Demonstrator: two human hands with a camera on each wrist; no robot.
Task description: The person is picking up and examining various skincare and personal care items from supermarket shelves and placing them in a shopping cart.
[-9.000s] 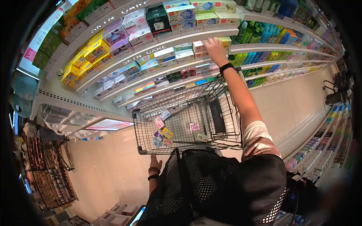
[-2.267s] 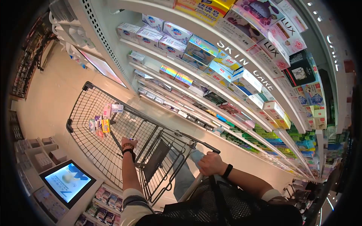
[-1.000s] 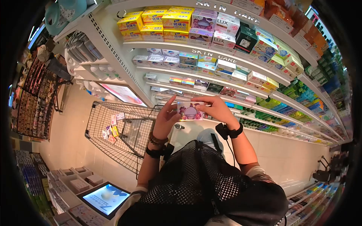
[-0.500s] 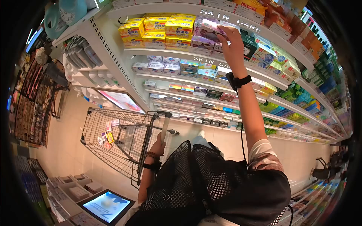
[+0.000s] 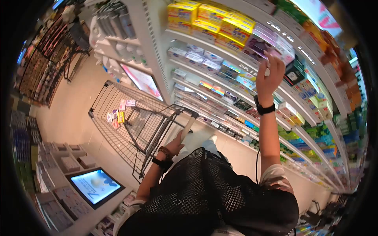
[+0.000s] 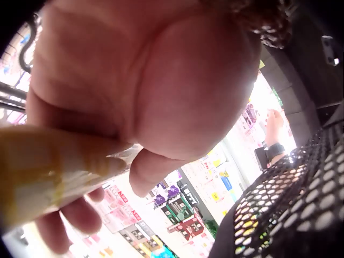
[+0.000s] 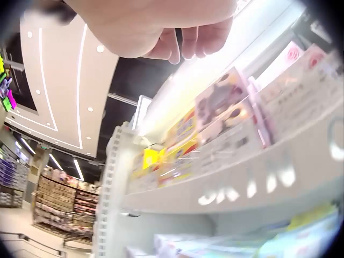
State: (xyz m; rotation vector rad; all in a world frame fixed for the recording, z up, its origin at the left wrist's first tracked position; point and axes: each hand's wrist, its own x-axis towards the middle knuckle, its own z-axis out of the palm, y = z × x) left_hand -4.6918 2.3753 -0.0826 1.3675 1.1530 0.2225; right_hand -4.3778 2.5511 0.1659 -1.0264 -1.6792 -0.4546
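Observation:
My left hand [image 5: 173, 145] grips the handle [image 5: 189, 128] of a wire shopping cart [image 5: 132, 129]. In the left wrist view, fingers and thumb wrap the yellowish handle [image 6: 54, 172]. Raised at the shelf of boxed soap, my right hand [image 5: 270, 76] has loosely bent fingers. The right wrist view shows the same hand [image 7: 161, 27] with nothing in its fingers, just above the boxes. Purple soap boxes [image 7: 220, 102] stand stacked there between yellow sulfur soap boxes [image 7: 183, 134] and pale pink boxes [image 7: 293, 80]. Small soap boxes [image 5: 120, 117] lie in the cart's far end.
Tiered shelves [image 5: 224, 86] of boxes and bottles run along the right side. A lit screen [image 5: 95, 185] stands on a display at lower left. Pale tiled floor [image 5: 75, 114] lies left of the cart. A dark rack stands farther back.
A second ago both hands held a purple soap box; my right hand then held it at the upper shelf and has now let go. My left hand has moved onto the cart handle.

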